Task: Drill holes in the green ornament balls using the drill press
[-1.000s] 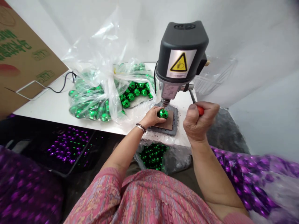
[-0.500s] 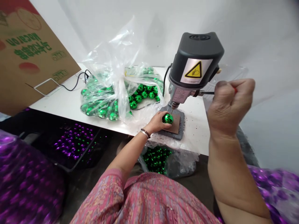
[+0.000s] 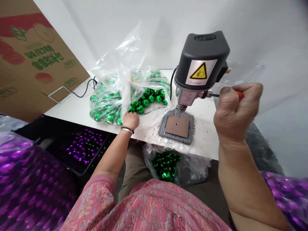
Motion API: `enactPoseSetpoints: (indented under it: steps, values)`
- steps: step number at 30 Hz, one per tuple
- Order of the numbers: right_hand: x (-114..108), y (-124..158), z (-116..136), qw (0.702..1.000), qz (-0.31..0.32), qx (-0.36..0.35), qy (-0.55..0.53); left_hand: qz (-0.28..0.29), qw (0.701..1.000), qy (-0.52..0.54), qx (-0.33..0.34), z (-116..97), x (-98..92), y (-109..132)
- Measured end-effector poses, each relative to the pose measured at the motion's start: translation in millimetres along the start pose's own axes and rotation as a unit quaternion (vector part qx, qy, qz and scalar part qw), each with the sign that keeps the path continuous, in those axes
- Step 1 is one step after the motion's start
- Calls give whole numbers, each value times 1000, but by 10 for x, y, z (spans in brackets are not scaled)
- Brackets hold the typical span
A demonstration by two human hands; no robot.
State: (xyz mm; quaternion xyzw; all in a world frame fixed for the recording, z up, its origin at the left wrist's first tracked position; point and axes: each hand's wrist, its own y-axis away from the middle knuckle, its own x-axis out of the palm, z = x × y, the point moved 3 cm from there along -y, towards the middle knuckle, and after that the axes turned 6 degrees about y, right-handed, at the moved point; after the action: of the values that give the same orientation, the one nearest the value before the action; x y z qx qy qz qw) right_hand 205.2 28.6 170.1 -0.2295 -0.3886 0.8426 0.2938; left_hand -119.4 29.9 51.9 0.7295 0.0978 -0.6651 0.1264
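My right hand (image 3: 237, 110) is closed in a fist round the red-tipped lever (image 3: 240, 95) of a small black bench drill (image 3: 202, 61), held up at the height of the drill head. The drill's grey base plate (image 3: 178, 126) with its brown pad lies bare under the bit. My left hand (image 3: 130, 120), a bracelet on its wrist, is at the near edge of a clear plastic bag of shiny green balls (image 3: 144, 99) on the white table (image 3: 72, 109). Its fingers point away into the plastic and are hidden.
A second bag of green balls (image 3: 166, 163) hangs below the table edge in front of me. A black crate of purple balls (image 3: 84, 147) sits low at the left, with purple bags (image 3: 24, 186) on both sides. A cardboard box (image 3: 31, 64) leans at the far left.
My left hand has left the base plate and gone left to the bag of green balls. The green ball it held under the bit is gone from the plate. My right hand has raised the lever.
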Motion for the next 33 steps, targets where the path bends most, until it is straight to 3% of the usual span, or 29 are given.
enactPoseSetpoints:
  steps: [4, 6, 8, 10, 14, 15, 17, 19, 21, 27, 33]
  values:
    - [-4, 15, 36, 1000, 6, -1, -7, 14, 999, 21, -21, 50, 101, 50]
    - [-5, 21, 39, 1000, 9, -5, -5, -11, 994, 108, -21, -4, 114, 77]
    - [-6, 23, 34, 1000, 15, -7, -4, -33, 965, 261, 10, -114, 103, 115]
    - [-10, 23, 32, 1000, 17, -12, -1, 10, 897, 438, 64, -277, 107, 171]
    - [-25, 25, 38, 999, 24, -20, -2, 184, 712, 668, 117, -639, 193, 314]
    - [-28, 29, 37, 999, 31, -19, -1, 207, 681, 694, 111, -706, 227, 336]
    - [-30, 41, 28, 999, 44, -9, 10, 230, 647, 720, 96, -812, 309, 352]
    - [-30, 55, 8, 998, 57, 7, 27, 242, 642, 723, 82, -894, 391, 339]
    - [-26, 67, -13, 997, 69, 20, 37, 241, 657, 710, 73, -967, 446, 306]
    - [-17, 79, -40, 996, 87, 27, 19, 171, 753, 633, 62, -1195, 409, 194]
    - [1, 86, -60, 995, 87, 14, -37, 148, 809, 562, 87, -1320, 391, 131]
